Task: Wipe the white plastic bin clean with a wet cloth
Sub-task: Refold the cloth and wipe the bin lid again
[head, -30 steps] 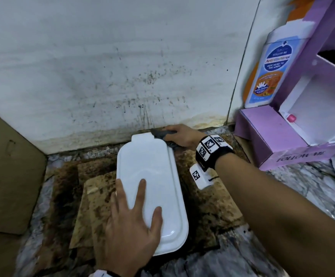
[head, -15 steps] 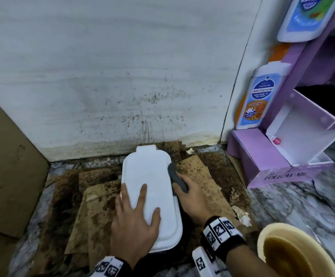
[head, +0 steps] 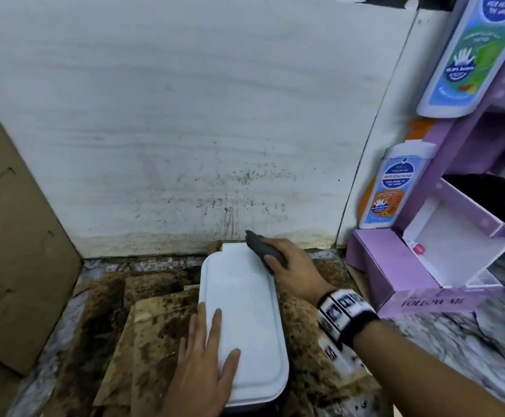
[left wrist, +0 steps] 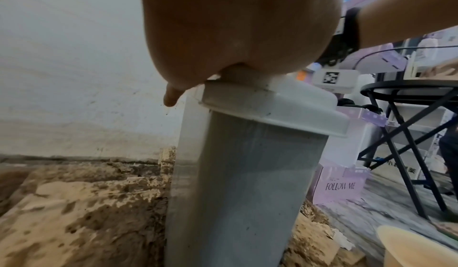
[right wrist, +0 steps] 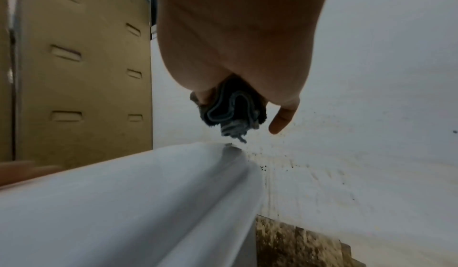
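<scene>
The white plastic bin (head: 242, 320) stands on stained cardboard (head: 154, 335) by the wall (head: 185, 115). Only the left wrist view shows its tall grey side. The left hand (head: 206, 365) lies flat on top; the right hand (head: 290, 266) pinches a dark cloth (head: 263, 249) at the far right edge, near a purple box (head: 395, 281).
</scene>
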